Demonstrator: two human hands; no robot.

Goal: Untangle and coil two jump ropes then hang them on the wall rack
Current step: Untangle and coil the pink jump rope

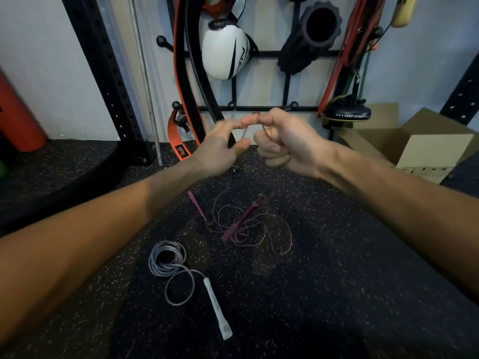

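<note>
One grey rope (168,260) lies coiled on the floor (311,281), nearest, with one white handle (216,307) showing. Beyond it, one purple rope (259,229) sprawls tangled, its two handles (241,220) among the loops. Above it, the blurred left hand (223,146) pinches its cord and the right hand (282,141) has its fingers curled round it. Behind hang a wall rack (259,108), a glove (224,54) and a foam roller (311,35).

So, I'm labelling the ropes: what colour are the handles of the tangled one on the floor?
The tangled rope's handles are magenta-purple; head view shows them.

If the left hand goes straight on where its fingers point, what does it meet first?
Most likely the right hand, which grips the thin purple cord just beyond the fingertips of the left hand; depth is unclear.
</note>
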